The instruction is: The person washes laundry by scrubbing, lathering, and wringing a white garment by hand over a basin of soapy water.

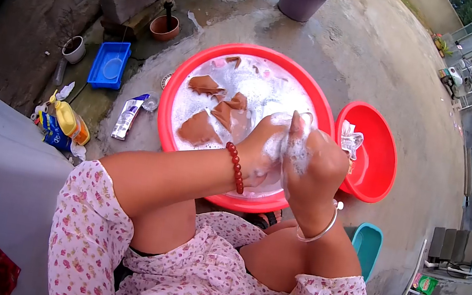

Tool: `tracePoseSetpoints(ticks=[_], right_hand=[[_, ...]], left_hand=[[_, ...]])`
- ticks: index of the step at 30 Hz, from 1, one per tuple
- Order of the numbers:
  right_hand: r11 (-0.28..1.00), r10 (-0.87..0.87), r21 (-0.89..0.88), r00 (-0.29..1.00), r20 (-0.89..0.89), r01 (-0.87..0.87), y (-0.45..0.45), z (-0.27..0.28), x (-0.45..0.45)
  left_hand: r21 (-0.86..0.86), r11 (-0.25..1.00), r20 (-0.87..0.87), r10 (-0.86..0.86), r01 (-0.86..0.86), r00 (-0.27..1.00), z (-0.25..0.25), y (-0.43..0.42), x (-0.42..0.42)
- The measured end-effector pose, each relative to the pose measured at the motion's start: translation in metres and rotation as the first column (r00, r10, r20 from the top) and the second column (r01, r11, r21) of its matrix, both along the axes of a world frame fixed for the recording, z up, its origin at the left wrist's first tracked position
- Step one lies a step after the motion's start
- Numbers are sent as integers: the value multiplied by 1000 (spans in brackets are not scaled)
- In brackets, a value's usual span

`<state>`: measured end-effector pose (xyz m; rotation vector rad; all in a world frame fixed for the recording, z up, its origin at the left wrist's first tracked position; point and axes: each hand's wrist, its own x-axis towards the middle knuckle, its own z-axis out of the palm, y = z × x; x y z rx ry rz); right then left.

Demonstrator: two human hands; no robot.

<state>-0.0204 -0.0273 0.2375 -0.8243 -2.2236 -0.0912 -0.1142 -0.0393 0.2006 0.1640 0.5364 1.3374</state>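
A large red basin of foamy water sits in front of my knees. Brown cloth pokes up through the suds in several places. My left hand, with a red bead bracelet at the wrist, is closed over the basin's right side. Pressed close against it, my right hand is closed too, a silver bangle on its wrist. White lather coats both hands and hides what they grip between them.
Right of the basin stands a smaller red basin with whitish cloth in it. A teal tub is near my right knee. Leftward are a detergent packet, a blue tray and a yellow bottle. A purple bucket stands behind.
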Motion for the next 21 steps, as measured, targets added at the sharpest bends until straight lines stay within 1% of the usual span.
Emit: tracePoseSetpoints(ticks=[1,2,3,4,5,6,8,9,10,12,13,14,16,17,18,19,20,21], right_hand=[[1000,27,2,1000,2,-27,-2,1,-1],[999,51,2,999,4,-51,-4,0,-1],[999,-7,50,1000,0,7,8,-2,3],[992,-124,2,992,-15,124,21,1,8],[989,-147,9,989,-3,147,25,-1,12],[986,-169,17,986,9,169,27,-2,13],[995,-97,25,995,-21,98,12,-1,6],[999,-45,7,999,-14,45,5,0,4],[999,-48,1,999,-14,48,-1,-1,1],[994,98,-42,995,-27,-99,-10,-4,-3],[996,77,-35,997,6,-77,-5,-5,-1],[999,9,-54,1000,-2,-9,2,-2,-1],[989,-142,-36,990,16,143,25,-5,7],[989,-144,-29,989,17,145,23,-3,7],[993,-119,-23,993,1,119,17,-2,5],[996,-86,-14,996,-15,86,12,-2,2],[995,-51,-82,999,11,52,0,-2,-1],[997,7,-82,1000,2,-7,-8,-3,-5]], left_hand=[[39,998,-78,-50,53,996,-6,-1,-7],[28,998,-76,-55,57,996,-9,-2,-6],[65,996,-132,-47,56,990,-12,-4,-3],[108,993,-190,-36,57,981,-14,-5,-1],[156,988,-160,22,3,987,-15,-5,4],[159,987,-161,21,5,987,-15,-6,5],[85,996,-136,42,-30,990,-7,-6,2],[39,999,-157,-3,9,988,4,-7,0],[33,999,-158,-6,11,987,2,-5,-4],[77,996,-134,-42,52,990,-5,-4,-13],[38,999,-104,-20,24,994,-6,-5,-12],[35,999,-105,-23,27,994,-3,-7,-8],[-59,993,-118,90,-98,989,5,-10,2],[-86,991,-48,99,-102,994,4,-6,3],[-80,992,-46,99,-102,994,3,-5,3],[-43,998,-59,44,-46,997,3,-3,0],[-13,1000,-76,-10,9,997,2,-3,-5],[-7,998,-55,-58,58,997,-5,0,-16]])
